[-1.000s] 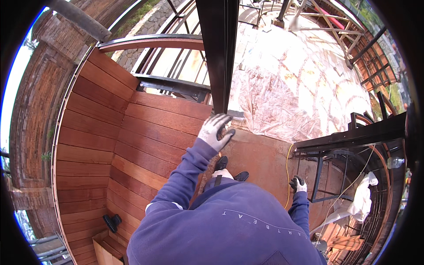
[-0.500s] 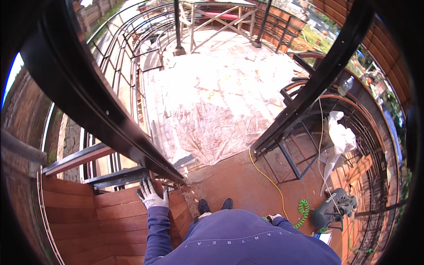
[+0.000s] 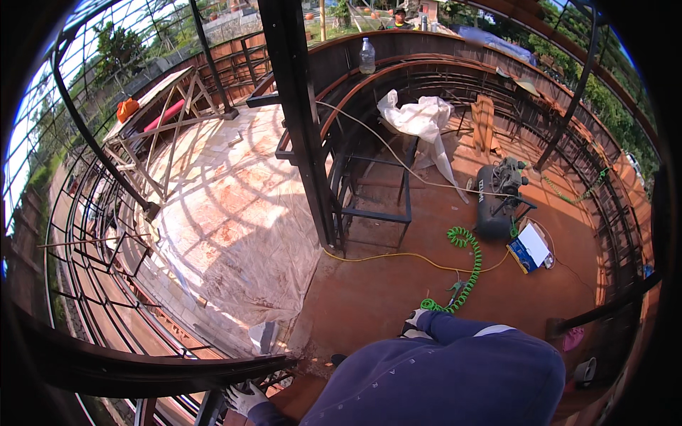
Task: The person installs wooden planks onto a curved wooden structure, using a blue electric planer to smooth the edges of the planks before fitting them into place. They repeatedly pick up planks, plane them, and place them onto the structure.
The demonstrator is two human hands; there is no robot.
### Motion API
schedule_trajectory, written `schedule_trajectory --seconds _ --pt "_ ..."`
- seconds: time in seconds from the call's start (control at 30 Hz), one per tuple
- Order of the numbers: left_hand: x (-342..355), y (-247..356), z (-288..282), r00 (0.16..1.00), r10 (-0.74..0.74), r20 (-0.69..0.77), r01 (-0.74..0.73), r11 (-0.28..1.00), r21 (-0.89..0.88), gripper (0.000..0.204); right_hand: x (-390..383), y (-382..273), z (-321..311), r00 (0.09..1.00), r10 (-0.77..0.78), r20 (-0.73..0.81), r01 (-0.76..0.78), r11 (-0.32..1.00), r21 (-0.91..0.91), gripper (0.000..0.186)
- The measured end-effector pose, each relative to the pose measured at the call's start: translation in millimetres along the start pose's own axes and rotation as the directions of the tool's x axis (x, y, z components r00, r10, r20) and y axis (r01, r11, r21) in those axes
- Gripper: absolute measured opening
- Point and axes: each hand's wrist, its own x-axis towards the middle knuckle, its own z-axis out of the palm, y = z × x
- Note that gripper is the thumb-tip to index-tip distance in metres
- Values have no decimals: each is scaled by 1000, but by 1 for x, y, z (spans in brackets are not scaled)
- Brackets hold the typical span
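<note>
My left hand (image 3: 245, 398), in a pale glove, rests with fingers spread beside the curved black steel beam (image 3: 170, 374) at the lower left. Reddish wooden boards (image 3: 297, 397) lie close to it. My right hand (image 3: 414, 325), also gloved, is in front of my body and looks curled; what it holds is hidden. Just beyond it, the end of a green coiled air hose (image 3: 467, 291) comes close to the hand. A small grey fitting or tool (image 3: 457, 286) shows by the coils, too small to name.
A black air compressor (image 3: 495, 206) stands on the reddish floor at right, near a blue-and-white box (image 3: 527, 248). A yellow hose (image 3: 398, 255) crosses the floor. An upright black post (image 3: 298, 128) and plastic sheeting (image 3: 241, 234) are ahead. A bottle (image 3: 366, 57) stands on the curved ledge.
My view has swung right, bringing the compressor, coiled hose and curved bench toward the middle. The left hand stays by the steel beam, now low in view. My right hand shows more fully.
</note>
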Motion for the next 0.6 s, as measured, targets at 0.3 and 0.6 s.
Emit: schedule_trajectory --seconds 0.3,0.6 --pt "-6 87 -19 951 -305 -42 306 952 18 54 1 164 18 970 200 -136 -186 977 108 58" --pt "-154 329 121 502 731 462 -317 652 -689 30 -30 281 39 913 398 -90 -334 856 395 42"
